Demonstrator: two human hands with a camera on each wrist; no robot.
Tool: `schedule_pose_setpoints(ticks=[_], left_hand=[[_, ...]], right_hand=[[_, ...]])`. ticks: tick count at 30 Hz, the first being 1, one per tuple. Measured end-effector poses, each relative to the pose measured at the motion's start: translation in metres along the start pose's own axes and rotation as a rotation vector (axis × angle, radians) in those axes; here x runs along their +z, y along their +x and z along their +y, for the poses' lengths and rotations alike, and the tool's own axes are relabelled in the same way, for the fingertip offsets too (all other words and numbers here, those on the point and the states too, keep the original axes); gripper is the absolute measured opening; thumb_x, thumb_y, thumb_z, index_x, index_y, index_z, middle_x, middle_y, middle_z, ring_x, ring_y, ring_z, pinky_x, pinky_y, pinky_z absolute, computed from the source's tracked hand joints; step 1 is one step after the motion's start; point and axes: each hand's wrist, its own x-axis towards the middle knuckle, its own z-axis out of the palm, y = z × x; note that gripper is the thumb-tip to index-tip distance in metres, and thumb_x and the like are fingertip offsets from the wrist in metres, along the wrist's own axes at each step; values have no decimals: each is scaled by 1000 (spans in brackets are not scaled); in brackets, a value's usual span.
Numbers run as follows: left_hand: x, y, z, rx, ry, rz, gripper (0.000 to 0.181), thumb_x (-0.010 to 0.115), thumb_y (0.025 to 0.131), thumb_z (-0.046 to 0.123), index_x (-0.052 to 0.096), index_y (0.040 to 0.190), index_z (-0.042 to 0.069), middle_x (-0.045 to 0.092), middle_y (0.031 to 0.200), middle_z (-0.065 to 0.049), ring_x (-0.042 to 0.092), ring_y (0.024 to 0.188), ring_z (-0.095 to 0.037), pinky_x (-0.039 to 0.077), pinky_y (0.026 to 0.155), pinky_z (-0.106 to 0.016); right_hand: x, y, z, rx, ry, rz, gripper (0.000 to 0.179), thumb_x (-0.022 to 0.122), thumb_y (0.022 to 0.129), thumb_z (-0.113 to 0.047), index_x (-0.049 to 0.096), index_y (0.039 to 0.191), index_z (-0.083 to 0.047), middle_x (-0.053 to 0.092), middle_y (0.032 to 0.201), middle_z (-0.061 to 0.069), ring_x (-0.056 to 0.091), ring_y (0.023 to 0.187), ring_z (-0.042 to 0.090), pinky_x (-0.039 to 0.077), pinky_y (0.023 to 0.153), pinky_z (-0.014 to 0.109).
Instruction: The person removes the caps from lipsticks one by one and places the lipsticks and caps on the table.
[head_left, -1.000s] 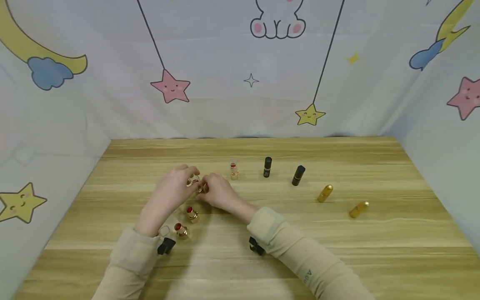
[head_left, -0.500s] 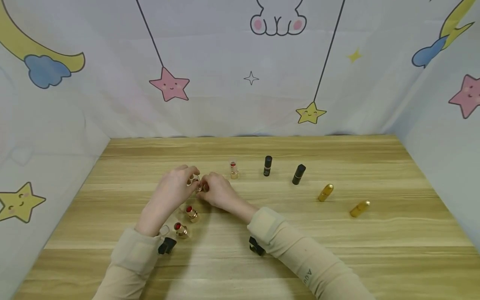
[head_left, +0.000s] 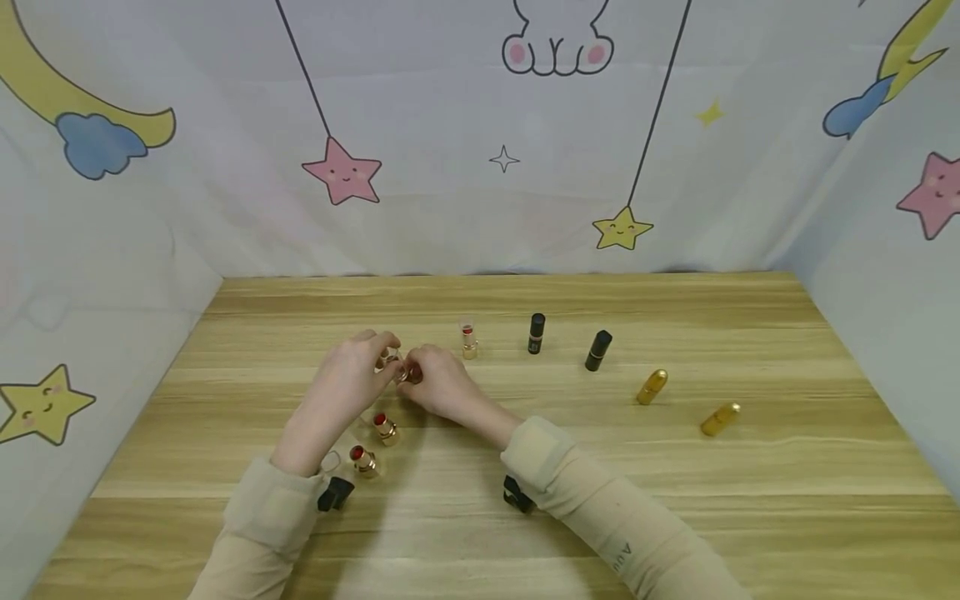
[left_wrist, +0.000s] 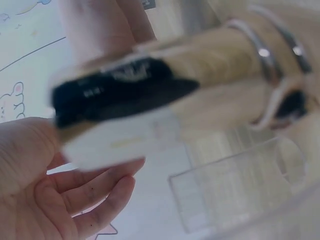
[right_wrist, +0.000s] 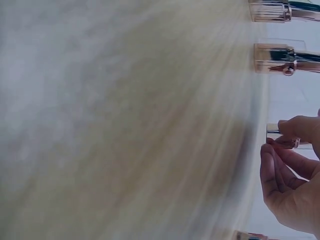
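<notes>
My left hand (head_left: 348,371) and right hand (head_left: 442,387) meet at the left of the table. Between them is a small gold lipstick (head_left: 401,372), mostly hidden by the fingers. My right thumb and fingertips pinch it in the right wrist view. My left thumb and forefinger curl round its clear and gold part. Nearer me stand two uncapped red lipsticks, one beyond (head_left: 385,428) and one closer (head_left: 363,460). A gold lipstick (left_wrist: 220,85) fills the left wrist view and hides part of the left hand (left_wrist: 65,195). A clear cap (left_wrist: 235,185) stands beside it.
Farther back stand a clear-capped lipstick (head_left: 468,342) and two black lipsticks, left (head_left: 536,333) and right (head_left: 597,351). Two gold tubes stand on the right, one farther (head_left: 652,387), one nearer (head_left: 720,419). A printed cloth wall (head_left: 480,208) encloses the wooden table (head_left: 600,525).
The right hand has shifted very slightly to the right. The left hand stays in nearly the same place, and the standing lipsticks have not moved.
</notes>
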Motion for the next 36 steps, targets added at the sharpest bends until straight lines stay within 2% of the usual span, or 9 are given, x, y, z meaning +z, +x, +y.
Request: schedule_pose_setpoints(ticks=[5, 10, 20, 25, 36], left_hand=[[-7, -2, 7, -16, -40, 9, 22, 69, 85, 6, 65, 105, -1, 68, 91, -16, 70, 79, -28, 55, 62, -37], [-14, -6, 14, -28, -72, 19, 23, 68, 87, 7, 65, 108, -1, 69, 95, -17, 70, 81, -28, 56, 64, -37], [-22, -13, 25, 10, -112, 95, 24, 68, 88, 12, 66, 109, 0, 70, 92, -13, 69, 81, -25, 56, 68, -38], [-23, -15, 28, 19, -142, 111, 24, 67, 89, 13, 66, 110, 1, 70, 91, -12, 69, 81, -26, 57, 71, -41], [-23, -19, 31, 36, -186, 122, 24, 68, 88, 13, 67, 109, 0, 70, 91, -13, 70, 80, -26, 58, 70, -41]], right_hand=[[-7, -7, -2, -15, 3, 33, 16, 73, 82, -19, 68, 94, -9, 61, 87, 3, 53, 76, 10, 42, 65, 16], [-16, -17, -4, -26, 62, 56, 15, 70, 85, -18, 68, 97, -10, 62, 89, 4, 55, 76, 11, 44, 64, 16], [-31, -40, -7, -66, 122, 129, 17, 70, 85, -17, 68, 100, -8, 63, 90, 3, 60, 74, 10, 47, 65, 16], [-35, -47, -7, -85, 127, 148, 16, 70, 85, -16, 67, 99, -8, 63, 89, 3, 60, 78, 11, 48, 68, 16], [-36, -55, -5, -139, 121, 175, 15, 69, 85, -12, 67, 99, -6, 64, 91, 5, 60, 82, 14, 51, 73, 20]])
